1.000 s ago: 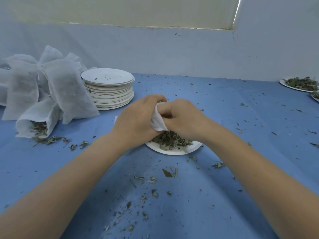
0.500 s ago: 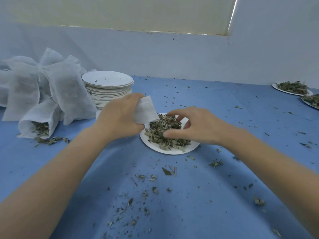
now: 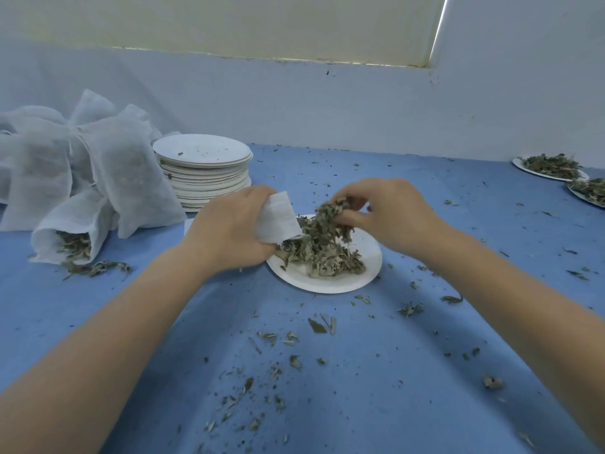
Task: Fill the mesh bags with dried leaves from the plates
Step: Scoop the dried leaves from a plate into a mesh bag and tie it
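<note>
Head view: right hand [image 3: 389, 217] grip pinches a clump of dried leaves [image 3: 334, 213], lifted just above the plate [image 3: 330, 283]. Left hand [image 3: 229, 231] grip holds the mesh bag [image 3: 278, 217] at the plate's left edge, mouth facing right twd the clump, so the clump likely goes left into the bag; bag's long axis slants. Counts: 1 bag in hand, several filled bags [image 3: 82, 165] w/ an empty-plate stack [image 3: 204, 168] far left of plate, 2 leaf plates [image 3: 550, 167] far right, on the tabletop [image 3: 327, 388].

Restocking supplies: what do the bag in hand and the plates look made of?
Bag: thin white non-woven or fine-mesh fabric, matte; it creases softly in the left hand. Plates: likely paper or pulp, matte off-white, with thin stacked edges.
</note>
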`<state>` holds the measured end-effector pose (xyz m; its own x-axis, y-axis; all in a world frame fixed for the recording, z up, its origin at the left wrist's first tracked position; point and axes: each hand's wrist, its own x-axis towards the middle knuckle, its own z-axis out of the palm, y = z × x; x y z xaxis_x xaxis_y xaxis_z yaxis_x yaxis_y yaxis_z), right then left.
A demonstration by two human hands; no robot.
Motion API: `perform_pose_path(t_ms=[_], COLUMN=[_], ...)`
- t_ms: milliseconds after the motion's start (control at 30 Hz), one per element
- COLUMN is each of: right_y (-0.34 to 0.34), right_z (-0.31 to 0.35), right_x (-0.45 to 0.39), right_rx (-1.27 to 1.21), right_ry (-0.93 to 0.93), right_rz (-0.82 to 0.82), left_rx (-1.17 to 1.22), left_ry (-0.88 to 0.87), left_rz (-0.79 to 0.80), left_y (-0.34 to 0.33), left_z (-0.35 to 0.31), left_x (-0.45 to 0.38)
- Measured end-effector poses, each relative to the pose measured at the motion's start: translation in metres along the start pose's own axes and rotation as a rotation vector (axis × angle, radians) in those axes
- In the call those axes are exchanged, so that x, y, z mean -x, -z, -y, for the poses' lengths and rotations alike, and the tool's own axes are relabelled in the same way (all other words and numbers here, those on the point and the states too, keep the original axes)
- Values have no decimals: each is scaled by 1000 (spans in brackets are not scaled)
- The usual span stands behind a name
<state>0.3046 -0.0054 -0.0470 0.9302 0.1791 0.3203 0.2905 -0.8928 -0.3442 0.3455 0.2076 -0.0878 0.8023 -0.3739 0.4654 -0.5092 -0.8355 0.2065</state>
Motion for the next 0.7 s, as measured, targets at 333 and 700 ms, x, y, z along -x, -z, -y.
perform_pose_path(t_ms=[333,700], right_y=[-10,-7], right_z=[34,33], right_x=[-12,-12], right_rx=[60,-556], right_ry=[160,19], right_rz=[-12,88], left_rx=[130,207], left_ry=[-43,-9], left_rz=[-58,-75], left_y=[-4,-1], left_z=[-16,-15], left_x=[1,0])
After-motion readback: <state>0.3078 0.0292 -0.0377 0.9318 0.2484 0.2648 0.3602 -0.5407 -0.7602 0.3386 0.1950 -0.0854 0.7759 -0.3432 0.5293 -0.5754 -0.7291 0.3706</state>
